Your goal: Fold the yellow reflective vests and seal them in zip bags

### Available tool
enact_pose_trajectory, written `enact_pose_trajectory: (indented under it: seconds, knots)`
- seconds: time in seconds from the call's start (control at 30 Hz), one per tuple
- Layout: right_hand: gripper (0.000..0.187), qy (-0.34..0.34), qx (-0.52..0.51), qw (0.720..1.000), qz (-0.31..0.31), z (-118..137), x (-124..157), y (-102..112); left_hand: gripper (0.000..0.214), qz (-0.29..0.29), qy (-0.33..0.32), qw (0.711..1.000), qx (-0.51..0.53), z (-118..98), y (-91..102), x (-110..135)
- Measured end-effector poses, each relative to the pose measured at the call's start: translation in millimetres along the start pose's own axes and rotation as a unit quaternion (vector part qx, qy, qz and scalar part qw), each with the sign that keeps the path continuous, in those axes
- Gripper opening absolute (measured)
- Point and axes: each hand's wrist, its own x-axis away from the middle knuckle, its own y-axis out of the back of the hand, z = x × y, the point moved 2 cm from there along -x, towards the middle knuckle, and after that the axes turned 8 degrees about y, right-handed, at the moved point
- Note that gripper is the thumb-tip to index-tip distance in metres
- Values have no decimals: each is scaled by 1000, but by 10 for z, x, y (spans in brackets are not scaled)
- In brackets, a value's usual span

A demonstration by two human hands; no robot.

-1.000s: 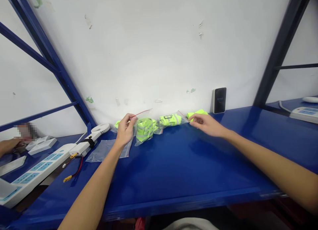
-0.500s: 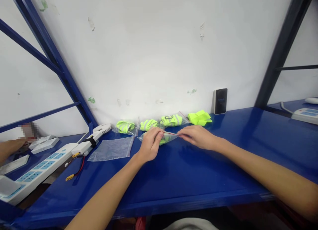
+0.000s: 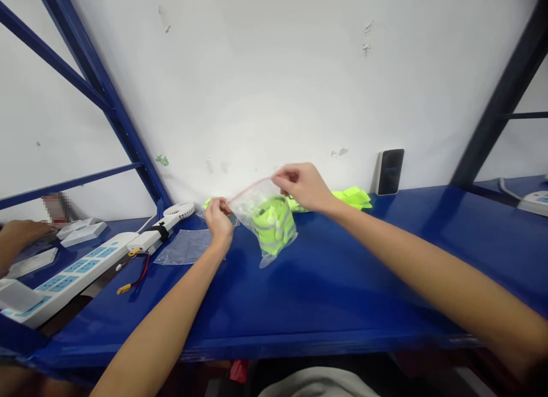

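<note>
Behind both hands is a white wall [image 3: 274,100] with little torn marks on it, and under them is a shiny blue table [image 3: 325,294]. Between the hands hangs a clear bag [image 3: 244,211] with a bright yellow-green bundle [image 3: 274,225] inside. Half a second ago the bag was low, and the hands were close together on its top edge. Now it is held up, the hands are wider apart, and the bundle shows much better. The left hand [image 3: 219,220] pinches one end of the red strip [image 3: 252,187] along the top. The right hand [image 3: 302,185] pinches the other end, and it sits higher, so the bag tips. With the strip pulled out like that, I think the work now is at the top of the bag, but I cannot tell if it is closed all the way. I also cannot tell if the bottom touches the table. Just left of the left hand lies a flat clear bag [image 3: 180,248], with a small white fan [image 3: 180,209] behind it. Just past the right hand is more yellow-green cloth [image 3: 355,197], and farther right stands a black-fronted box [image 3: 390,171].
</note>
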Motion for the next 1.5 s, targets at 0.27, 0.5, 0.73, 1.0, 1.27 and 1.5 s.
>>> enact_pose_trajectory:
  seconds: [0.27,0.5,0.73,1.0,1.27,1.5]
  knots:
    - [25,-270,204,941,-2,-1145,-84,279,15,34,43,998,-41,214,67,-196]
    - [55,-242,283,928,29,-1423,445,1176,18,192,-26,968,-157,173,-90,100]
    - [80,-241,330,878,250,-1626,827,1108,20,454,-227,779,-368,74,-287,703]
    - [80,-187,345,875,282,-1276,1091,913,20,548,-262,679,-412,20,-365,1004]
    - [69,-59,275,916,286,-322,1236,349,34,529,-235,731,-362,32,-381,1061]
    - [55,-79,-38,946,313,-303,789,111,30,513,-189,772,-325,79,-321,885]
